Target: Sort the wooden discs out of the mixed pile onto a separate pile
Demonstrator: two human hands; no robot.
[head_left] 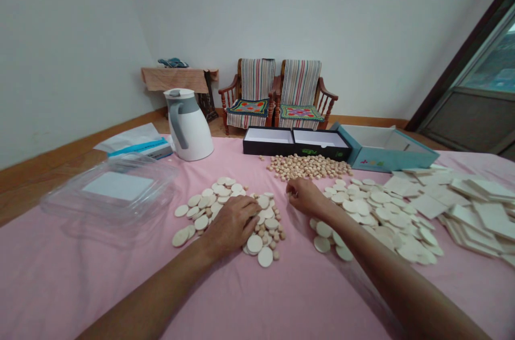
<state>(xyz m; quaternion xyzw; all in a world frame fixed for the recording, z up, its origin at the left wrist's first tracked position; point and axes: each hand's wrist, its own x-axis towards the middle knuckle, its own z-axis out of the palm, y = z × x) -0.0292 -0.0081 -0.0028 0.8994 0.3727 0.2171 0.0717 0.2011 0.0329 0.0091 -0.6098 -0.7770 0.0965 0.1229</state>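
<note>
My left hand (pixel 231 222) lies palm down on a heap of pale wooden discs (pixel 215 203) mixed with small wooden beads on the pink tablecloth, its fingers curled over the discs. My right hand (pixel 304 196) rests closed at the left edge of a second, larger heap of discs (pixel 378 216). Its fingers are pinched together and what they hold is hidden. A pile of small round beads (pixel 308 167) lies just beyond the right hand.
A clear plastic lidded container (pixel 110 195) sits at left, a white kettle (pixel 187 125) behind it. An open black box (pixel 293 142) and an open teal box (pixel 382 152) stand at the back. Square wooden tiles (pixel 466 206) spread at right. Two striped chairs stand against the wall.
</note>
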